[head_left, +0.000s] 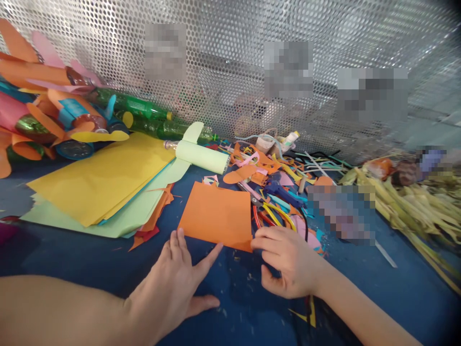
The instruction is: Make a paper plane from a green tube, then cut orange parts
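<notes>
A square sheet of orange paper point(216, 214) lies flat on the blue table in front of me. My left hand point(171, 281) is spread, with fingertips at the sheet's lower left corner and along its near edge; its thumb points right over the table. At the lower right corner, my right hand point(290, 264) touches the paper with bent fingertips, its thumb apart from them. Just beyond that hand are scissors with yellow and red handles point(277, 215) and a dark blue tool point(283, 192), among paper scraps point(252, 163).
A stack of yellow paper point(101, 178) over green sheets lies left. Behind it rests a bottle wrapped in pale green paper point(203, 156), near green bottles point(144, 108) and orange-wrapped bottles point(36, 72). Dried husks point(406, 206) lie right. Perforated metal point(223, 29) stands behind.
</notes>
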`<state>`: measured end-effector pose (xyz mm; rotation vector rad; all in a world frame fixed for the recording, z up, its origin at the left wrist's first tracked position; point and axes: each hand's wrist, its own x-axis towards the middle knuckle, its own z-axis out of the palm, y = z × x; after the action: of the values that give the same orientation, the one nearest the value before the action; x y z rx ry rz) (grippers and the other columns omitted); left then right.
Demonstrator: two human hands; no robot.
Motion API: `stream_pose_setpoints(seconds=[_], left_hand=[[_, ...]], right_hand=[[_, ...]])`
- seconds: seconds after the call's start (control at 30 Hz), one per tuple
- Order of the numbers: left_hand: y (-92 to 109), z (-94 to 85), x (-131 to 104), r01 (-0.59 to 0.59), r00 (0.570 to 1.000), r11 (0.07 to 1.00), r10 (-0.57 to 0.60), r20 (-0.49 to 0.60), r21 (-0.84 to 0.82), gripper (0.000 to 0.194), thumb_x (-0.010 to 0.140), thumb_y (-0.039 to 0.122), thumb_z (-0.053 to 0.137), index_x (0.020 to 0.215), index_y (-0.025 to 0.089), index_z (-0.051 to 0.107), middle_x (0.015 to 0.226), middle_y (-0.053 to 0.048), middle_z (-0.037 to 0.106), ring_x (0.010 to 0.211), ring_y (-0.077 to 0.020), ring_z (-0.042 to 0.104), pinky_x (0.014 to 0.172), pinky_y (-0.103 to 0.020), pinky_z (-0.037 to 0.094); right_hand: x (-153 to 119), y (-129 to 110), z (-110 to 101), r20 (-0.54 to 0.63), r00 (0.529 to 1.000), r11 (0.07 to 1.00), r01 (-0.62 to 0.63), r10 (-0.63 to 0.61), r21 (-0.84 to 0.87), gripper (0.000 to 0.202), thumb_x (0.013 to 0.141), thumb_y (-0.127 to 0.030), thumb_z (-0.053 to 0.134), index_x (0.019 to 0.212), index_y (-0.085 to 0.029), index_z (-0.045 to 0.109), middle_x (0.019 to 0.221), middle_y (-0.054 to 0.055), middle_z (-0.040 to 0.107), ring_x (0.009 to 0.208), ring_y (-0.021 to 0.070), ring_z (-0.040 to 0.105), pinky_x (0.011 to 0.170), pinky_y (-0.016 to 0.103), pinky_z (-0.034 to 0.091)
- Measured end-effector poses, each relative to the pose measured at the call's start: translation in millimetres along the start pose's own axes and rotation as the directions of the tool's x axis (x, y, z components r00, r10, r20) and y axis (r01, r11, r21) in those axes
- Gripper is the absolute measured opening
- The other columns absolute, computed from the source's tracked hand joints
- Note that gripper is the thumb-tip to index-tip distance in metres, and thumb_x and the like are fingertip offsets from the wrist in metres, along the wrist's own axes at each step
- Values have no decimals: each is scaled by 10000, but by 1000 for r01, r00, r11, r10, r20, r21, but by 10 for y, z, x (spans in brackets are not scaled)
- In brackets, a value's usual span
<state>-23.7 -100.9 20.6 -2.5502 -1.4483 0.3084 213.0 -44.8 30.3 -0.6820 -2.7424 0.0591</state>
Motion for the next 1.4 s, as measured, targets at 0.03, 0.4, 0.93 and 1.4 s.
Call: stream_pose_setpoints(seconds=[0.03,0.4,0.93,1.4], left_hand=[[3,-2,-1,0,1000,1000,0,9,-7,848,653,669,531,1351,297,225,1107,-259,590,1036,-455,518,720,-529,496],[37,66,-11,25,999,999,-24,-24,34,861,645,695,508,1321,186,349,1090,-314,570,1013,-474,525,720,-524,497],[66,148,-5,108,987,982,-87,-134,157,971,590,751,489,1088,-77,579,1091,-361,525,1010,-418,559,777,-415,510],[48,125,7,122,970,977,-80,-230,173,1117,502,824,448,986,-173,592,975,-430,539,893,-445,605,710,-420,527]], right_hand=[[8,3,1,-37,999,1000,-7,8,27,199,707,-122,459,559,-196,569,696,46,632,749,181,560,634,311,481],[135,-152,205,72,988,980,-145,136,140,278,858,-201,453,1101,-206,587,1022,78,601,914,189,539,798,376,442],[121,-105,225,42,991,973,-135,129,186,250,856,-201,481,1073,-206,604,1008,70,600,900,177,529,783,352,445],[102,-128,204,-25,998,996,-57,59,75,175,842,-190,510,955,-150,638,917,62,652,855,177,566,753,325,471]])
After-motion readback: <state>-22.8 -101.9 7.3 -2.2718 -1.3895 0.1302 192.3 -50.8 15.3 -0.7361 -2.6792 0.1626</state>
